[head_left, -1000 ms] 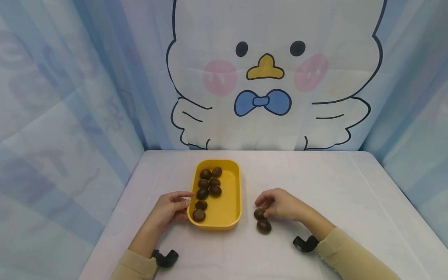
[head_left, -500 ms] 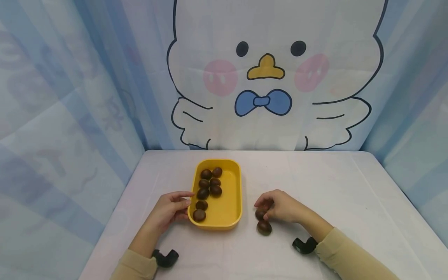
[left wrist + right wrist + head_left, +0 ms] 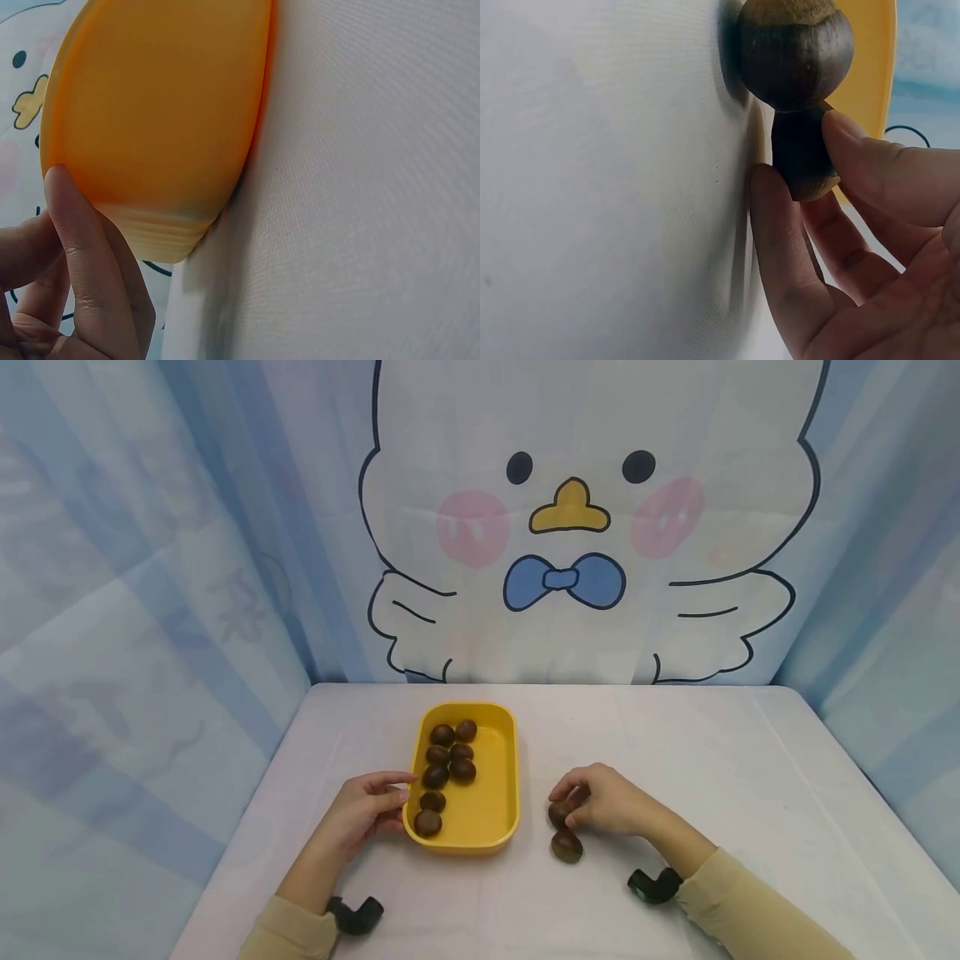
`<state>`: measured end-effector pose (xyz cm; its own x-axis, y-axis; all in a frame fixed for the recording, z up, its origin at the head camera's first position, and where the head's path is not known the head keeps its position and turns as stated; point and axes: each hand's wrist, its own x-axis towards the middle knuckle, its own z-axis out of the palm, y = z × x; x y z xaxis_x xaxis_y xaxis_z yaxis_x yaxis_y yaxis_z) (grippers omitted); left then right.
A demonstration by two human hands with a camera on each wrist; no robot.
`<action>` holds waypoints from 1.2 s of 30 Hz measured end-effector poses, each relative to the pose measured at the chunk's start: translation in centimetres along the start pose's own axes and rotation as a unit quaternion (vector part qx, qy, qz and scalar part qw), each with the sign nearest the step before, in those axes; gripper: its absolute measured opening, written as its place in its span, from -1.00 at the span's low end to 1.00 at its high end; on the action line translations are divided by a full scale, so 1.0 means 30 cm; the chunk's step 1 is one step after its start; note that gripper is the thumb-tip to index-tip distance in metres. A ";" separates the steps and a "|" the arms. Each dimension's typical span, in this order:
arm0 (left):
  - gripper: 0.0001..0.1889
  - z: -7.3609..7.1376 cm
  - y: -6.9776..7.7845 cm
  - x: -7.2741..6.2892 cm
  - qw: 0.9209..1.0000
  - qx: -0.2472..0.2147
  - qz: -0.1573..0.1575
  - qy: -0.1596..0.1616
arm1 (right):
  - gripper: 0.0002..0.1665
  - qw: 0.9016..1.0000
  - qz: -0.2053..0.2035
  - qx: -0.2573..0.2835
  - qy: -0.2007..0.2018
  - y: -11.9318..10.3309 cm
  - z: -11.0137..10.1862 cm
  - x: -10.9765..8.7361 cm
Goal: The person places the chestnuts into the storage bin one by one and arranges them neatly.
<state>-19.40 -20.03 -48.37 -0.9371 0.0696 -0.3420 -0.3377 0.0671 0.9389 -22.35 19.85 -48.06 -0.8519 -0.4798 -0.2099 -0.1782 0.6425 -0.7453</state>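
Observation:
My left hand (image 3: 363, 814) touches the left rim of a yellow tray (image 3: 495, 793) with its fingertips. In the left wrist view, one fingertip lies against the outer wall of the tray (image 3: 157, 105). Several dark brown chestnuts (image 3: 436, 777) sit along the tray's left side. Right of the tray, my right hand (image 3: 611, 797) pinches a chestnut (image 3: 799, 146) between thumb and fingers, low at the tabletop. Another chestnut (image 3: 567, 846) lies on the table right beside it, nearer to me; the two seem to touch in the right wrist view.
The tray stands on a white-covered table (image 3: 675, 727). A curtain with a cartoon bird (image 3: 570, 635) hangs behind, with blue patterned curtains at both sides. Black curved pieces (image 3: 356, 916) sit at both wrists.
The right thumb and fingers have settled round the farther chestnut, which has shifted very slightly. The nearer chestnut has turned a little. The left hand and tray stay put.

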 end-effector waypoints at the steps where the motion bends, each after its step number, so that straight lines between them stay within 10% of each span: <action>1: -0.59 0.000 0.000 0.000 1.000 0.001 0.000 -0.001 | -0.62 1.000 -0.001 0.002 0.000 -0.002 -0.002 0.000; 36: -0.59 -0.001 0.000 -0.005 1.000 0.006 0.006 -0.003 | -0.63 0.997 -0.066 0.033 0.009 -0.158 -0.077 0.096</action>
<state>-19.26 -20.07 -48.33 -0.9402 0.0769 -0.3318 -0.3261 0.0784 0.9421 -25.10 16.80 -43.66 -0.8316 -0.5470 -0.0963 -0.2571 0.5328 -0.8063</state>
